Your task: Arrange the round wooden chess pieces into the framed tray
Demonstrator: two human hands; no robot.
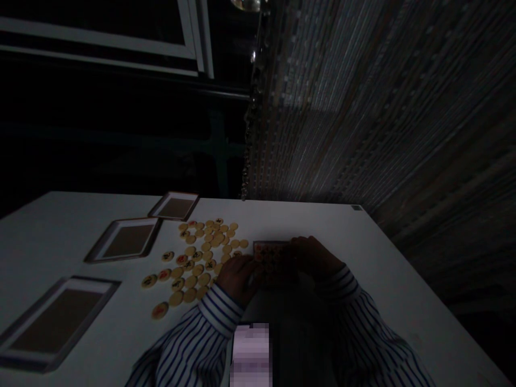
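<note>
The scene is very dim. My left hand and my right hand both rest on a small dark patterned board or folded sheet lying on the white table. Each hand grips one side of it, fingers curled over its edges. Just left of my left hand lie several round yellow game discs with red or black marks, scattered loosely on the table. Both my sleeves are white with blue stripes.
Three flat dark-framed trays lie on the table's left: a near one, a middle one, a far one. A beaded curtain hangs behind the table. The table's right edge runs diagonally at the right.
</note>
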